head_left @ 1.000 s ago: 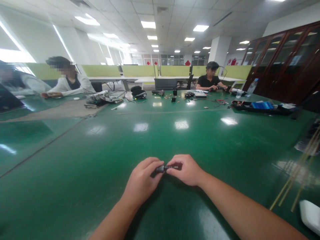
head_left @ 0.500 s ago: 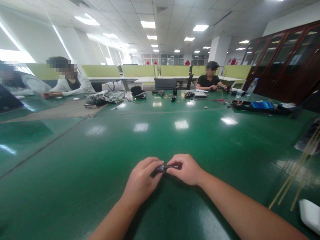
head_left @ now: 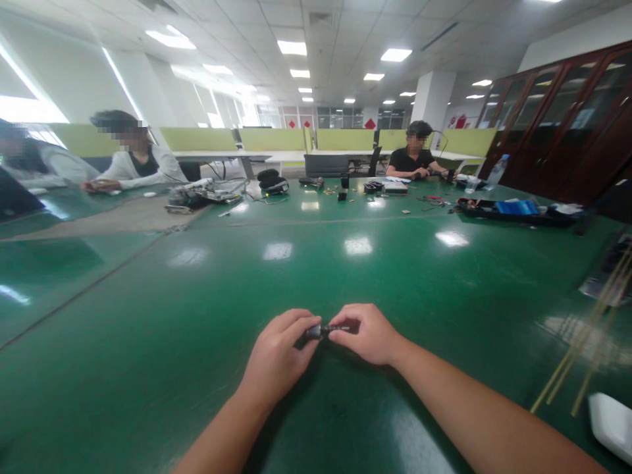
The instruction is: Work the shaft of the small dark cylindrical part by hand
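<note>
Low in the middle of the head view, my left hand (head_left: 279,352) is closed round a small dark grey cylinder (head_left: 315,332), gripped by its fingertips and thumb. A thin, ridged metal shaft (head_left: 340,328) points right from the cylinder's end. Around that shaft my right hand (head_left: 370,334) closes in a pinch, thumb below and forefinger above. The shaft's tip shows in the hollow of my right hand. Fingers hide part of the cylinder, and its exact kind cannot be made out. Both hands are just over the green tabletop (head_left: 316,276).
Thin yellowish sticks (head_left: 567,365) and a white rounded case (head_left: 612,421) are at the right. Across the table lie a black tray with a blue packet (head_left: 518,209), a plastic bottle (head_left: 498,171), a black pouch (head_left: 273,184) and electronic parts (head_left: 205,193). Several people sit around.
The cylinder and shaft have shifted very slightly left with my left hand. My right hand keeps nearly the same place and pinch.
</note>
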